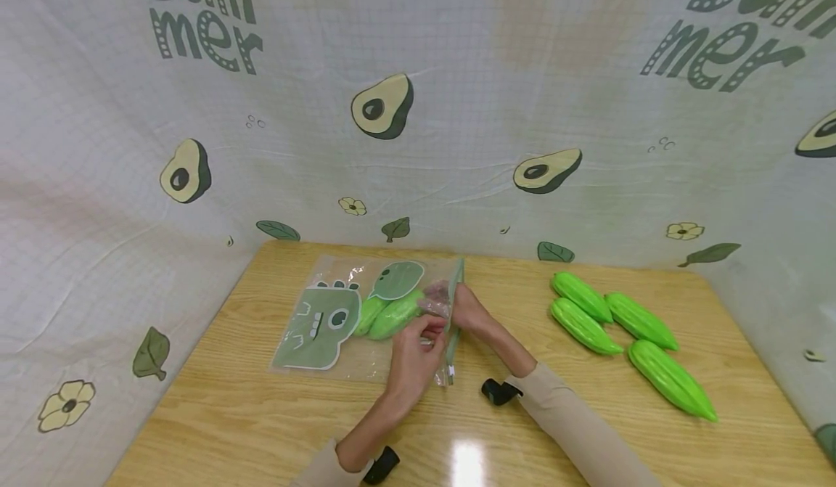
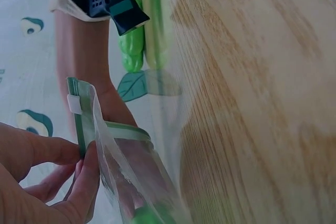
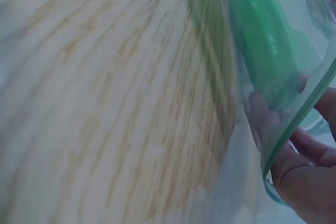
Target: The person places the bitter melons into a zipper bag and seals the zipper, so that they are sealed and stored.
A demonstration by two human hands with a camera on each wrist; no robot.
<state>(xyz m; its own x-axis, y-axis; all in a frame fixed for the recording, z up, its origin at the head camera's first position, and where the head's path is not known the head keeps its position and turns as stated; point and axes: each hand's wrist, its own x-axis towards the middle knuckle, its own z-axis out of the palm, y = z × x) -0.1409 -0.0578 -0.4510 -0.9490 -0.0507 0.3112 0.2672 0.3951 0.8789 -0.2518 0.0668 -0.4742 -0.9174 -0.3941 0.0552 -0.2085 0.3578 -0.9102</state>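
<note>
A clear zip bag point(image 1: 312, 334) with a green monster print lies flat on the wooden table, its mouth facing right. My left hand point(image 1: 415, 356) pinches the near part of the bag's green zip edge point(image 2: 81, 124), close to the white slider point(image 2: 74, 104). Through the opening reaches my right hand point(image 1: 469, 308), its fingers point(image 3: 265, 116) inside the bag. They hold the end of a bright green ridged bitter melon point(image 3: 265, 40). A second bitter melon point(image 1: 369, 314) lies beside it in the bag, partly hidden by the print.
Several more bitter melons point(image 1: 673, 378) lie in a loose group on the right side of the table point(image 1: 535, 443). A white cloth point(image 1: 457, 182) printed with avocados hangs behind and at the sides. Each wrist wears a black camera point(image 1: 499, 391).
</note>
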